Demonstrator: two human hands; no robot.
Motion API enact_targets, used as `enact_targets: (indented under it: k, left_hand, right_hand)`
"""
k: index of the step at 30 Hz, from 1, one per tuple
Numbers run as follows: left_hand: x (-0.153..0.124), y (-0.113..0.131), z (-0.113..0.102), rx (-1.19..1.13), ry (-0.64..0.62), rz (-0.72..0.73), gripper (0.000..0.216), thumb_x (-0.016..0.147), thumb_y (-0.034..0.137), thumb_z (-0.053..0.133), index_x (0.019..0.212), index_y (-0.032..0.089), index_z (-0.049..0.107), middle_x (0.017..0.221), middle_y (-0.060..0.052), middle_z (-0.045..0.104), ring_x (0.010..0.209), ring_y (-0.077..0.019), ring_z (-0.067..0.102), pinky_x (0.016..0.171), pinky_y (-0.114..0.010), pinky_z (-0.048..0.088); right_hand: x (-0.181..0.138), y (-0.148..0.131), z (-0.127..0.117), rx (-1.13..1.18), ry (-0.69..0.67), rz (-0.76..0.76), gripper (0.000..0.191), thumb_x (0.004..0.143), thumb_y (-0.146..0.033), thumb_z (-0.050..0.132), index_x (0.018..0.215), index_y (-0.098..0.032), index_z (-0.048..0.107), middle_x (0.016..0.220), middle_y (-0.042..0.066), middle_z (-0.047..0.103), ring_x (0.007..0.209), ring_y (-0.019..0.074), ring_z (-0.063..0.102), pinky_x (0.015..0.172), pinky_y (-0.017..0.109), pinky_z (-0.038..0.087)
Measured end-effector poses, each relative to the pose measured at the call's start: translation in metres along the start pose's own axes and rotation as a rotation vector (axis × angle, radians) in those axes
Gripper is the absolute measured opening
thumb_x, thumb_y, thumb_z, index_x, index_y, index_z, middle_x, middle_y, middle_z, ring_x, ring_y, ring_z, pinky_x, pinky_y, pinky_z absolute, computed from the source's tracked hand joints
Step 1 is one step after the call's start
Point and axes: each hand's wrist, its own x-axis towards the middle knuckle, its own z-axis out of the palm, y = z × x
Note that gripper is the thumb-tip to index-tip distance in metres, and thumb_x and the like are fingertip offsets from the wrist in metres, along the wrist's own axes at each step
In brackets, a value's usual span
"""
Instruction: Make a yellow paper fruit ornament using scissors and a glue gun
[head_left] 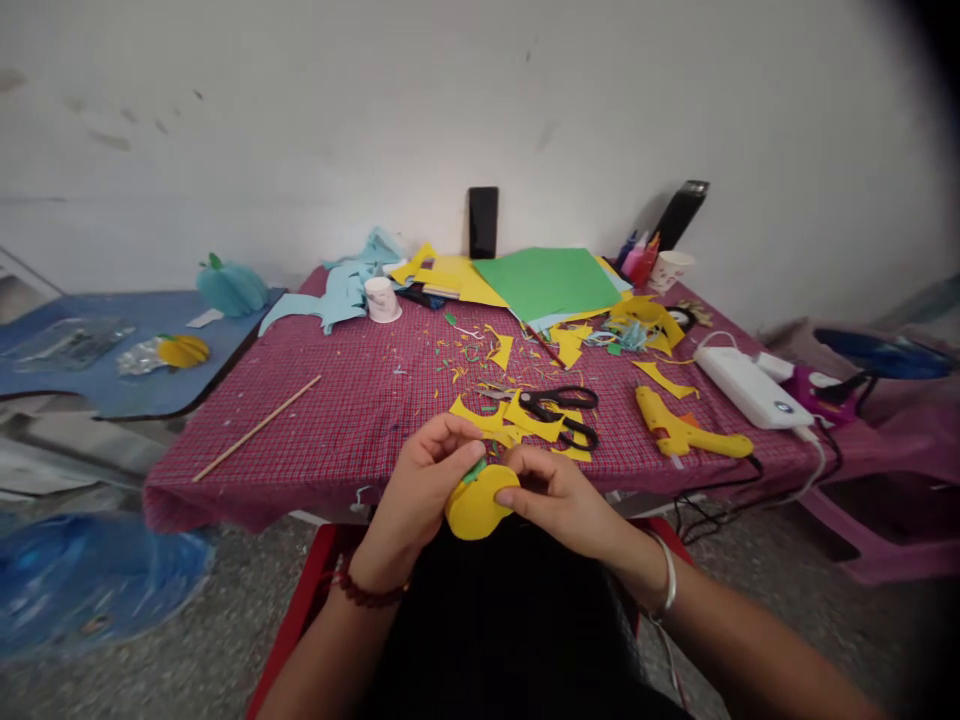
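Note:
Between my hands, just over the table's front edge, is a yellow paper pumpkin (480,508) made of rounded pieces, with a small green stem (474,471) at its top. My left hand (427,480) pinches it near the stem, thumb and fingers closed. On the other side my right hand (555,495) grips the pumpkin's right edge between thumb and fingers. Black-handled scissors (559,403) lie just beyond, among yellow paper scraps (534,420). A yellow glue gun (686,430) rests to the right of my right hand.
A wooden stick (259,427) lies on the checked tablecloth (352,400) at left. Farther back are a green sheet (551,283), a paper cup (382,300) and a phone (484,222). A white power bank (752,387) with cables sits right. The blue side table (150,395) holds paper pumpkins.

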Motion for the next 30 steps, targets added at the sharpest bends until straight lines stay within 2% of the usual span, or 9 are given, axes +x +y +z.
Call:
enact_targets:
  k: [6, 9, 12, 16, 18, 22, 25, 27, 30]
  left_hand:
    - [0.0, 0.0, -0.007, 0.013, -0.135, -0.034, 0.01, 0.068, 0.028, 0.08, 0.073, 0.02, 0.076, 0.069, -0.003, 0.071, 0.058, -0.0113, 0.061, 0.055, -0.022, 0.048]
    - [0.001, -0.003, -0.011, 0.028, -0.131, -0.01, 0.005, 0.07, 0.025, 0.075, 0.071, 0.021, 0.078, 0.074, -0.004, 0.073, 0.062, -0.0134, 0.063, 0.059, -0.024, 0.05]
    - [0.001, -0.007, -0.016, 0.042, -0.15, 0.11, 0.016, 0.073, 0.024, 0.067, 0.081, 0.022, 0.08, 0.095, -0.008, 0.075, 0.086, -0.0205, 0.068, 0.076, -0.03, 0.054]
    - [0.0, -0.01, -0.02, 0.111, -0.248, 0.211, 0.031, 0.082, 0.033, 0.059, 0.105, 0.023, 0.077, 0.116, -0.01, 0.069, 0.112, -0.0268, 0.062, 0.097, -0.037, 0.048]
    - [-0.001, -0.011, -0.02, 0.232, -0.208, 0.255, 0.032, 0.083, 0.036, 0.061, 0.109, 0.024, 0.075, 0.121, -0.01, 0.066, 0.114, -0.0276, 0.06, 0.098, -0.037, 0.048]
    - [-0.004, -0.014, -0.016, 0.542, 0.008, 0.398, 0.027, 0.085, 0.032, 0.064, 0.109, 0.024, 0.073, 0.116, -0.009, 0.066, 0.108, -0.0245, 0.061, 0.095, -0.038, 0.049]
    - [-0.004, -0.017, -0.014, 0.724, 0.122, 0.554, 0.04, 0.088, 0.024, 0.061, 0.128, 0.026, 0.061, 0.124, -0.01, 0.063, 0.115, -0.0239, 0.058, 0.099, -0.042, 0.046]
    - [-0.003, -0.018, -0.013, 0.883, 0.134, 0.69, 0.048, 0.089, 0.019, 0.058, 0.135, 0.029, 0.054, 0.137, -0.01, 0.056, 0.126, -0.0246, 0.05, 0.106, -0.046, 0.04]
    - [-0.001, -0.017, -0.015, 1.005, 0.056, 0.798, 0.042, 0.09, 0.014, 0.053, 0.128, 0.031, 0.061, 0.143, -0.007, 0.052, 0.132, -0.0243, 0.044, 0.11, -0.048, 0.034]
  right_hand:
    - [-0.001, 0.0, 0.003, 0.086, 0.029, 0.01, 0.037, 0.078, -0.049, 0.071, 0.07, -0.019, 0.052, 0.069, -0.002, 0.052, 0.064, 0.0121, 0.047, 0.059, 0.024, 0.042]
    - [0.0, -0.001, 0.006, 0.183, 0.057, 0.05, 0.038, 0.076, -0.051, 0.073, 0.072, -0.02, 0.051, 0.069, -0.002, 0.053, 0.063, 0.0116, 0.049, 0.058, 0.024, 0.043]
    - [0.001, -0.002, 0.009, 0.248, 0.096, 0.079, 0.04, 0.074, -0.052, 0.074, 0.073, -0.02, 0.051, 0.069, -0.003, 0.053, 0.061, 0.0112, 0.049, 0.056, 0.023, 0.043]
    - [0.005, 0.0, 0.011, 0.269, 0.191, 0.085, 0.043, 0.072, -0.052, 0.076, 0.069, -0.02, 0.047, 0.067, -0.004, 0.048, 0.059, 0.01, 0.044, 0.054, 0.022, 0.039]
    - [0.007, 0.002, 0.013, 0.259, 0.24, 0.068, 0.043, 0.073, -0.05, 0.074, 0.068, -0.02, 0.046, 0.066, -0.005, 0.046, 0.058, 0.0095, 0.042, 0.055, 0.023, 0.038]
    - [0.012, 0.006, 0.016, 0.232, 0.263, 0.051, 0.038, 0.075, -0.044, 0.072, 0.069, -0.02, 0.044, 0.064, -0.006, 0.043, 0.056, 0.0091, 0.037, 0.054, 0.022, 0.034]
    - [0.014, 0.008, 0.017, 0.189, 0.257, 0.033, 0.033, 0.076, -0.041, 0.069, 0.069, -0.02, 0.043, 0.064, -0.006, 0.043, 0.057, 0.0094, 0.037, 0.053, 0.022, 0.033]
    - [0.015, 0.009, 0.017, 0.148, 0.258, 0.019, 0.03, 0.078, -0.038, 0.066, 0.069, -0.02, 0.044, 0.065, -0.005, 0.043, 0.057, 0.0099, 0.038, 0.054, 0.023, 0.033]
    - [0.015, 0.01, 0.017, 0.092, 0.252, 0.004, 0.026, 0.08, -0.034, 0.063, 0.068, -0.02, 0.044, 0.065, -0.005, 0.042, 0.059, 0.0104, 0.037, 0.055, 0.024, 0.033]
